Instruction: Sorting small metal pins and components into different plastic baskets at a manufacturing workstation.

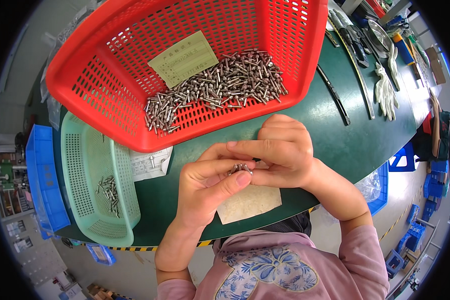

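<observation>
Several small metal pins with thicker heads (240, 168) are gripped between the thumb and fingers of my left hand (210, 185). My right hand (285, 150) meets it from the right, fingers curled and thumb and forefinger closed beside the pins. Whatever those right fingertips hold is hidden. Both hands are over the near part of the green table, in front of a tilted red basket (130, 142). Inside that basket lies a large heap of similar metal pins (225, 82). A pale green basket (130, 200) at the left holds a smaller pile (109, 195).
A yellowish label card (184, 58) rests in the red basket. Beneath my hands is a beige sheet (250, 204); a printed paper (152, 162) lies by the green basket. Blue bins (46, 175) stand at far left. White gloves (385, 92) and tools lie far right.
</observation>
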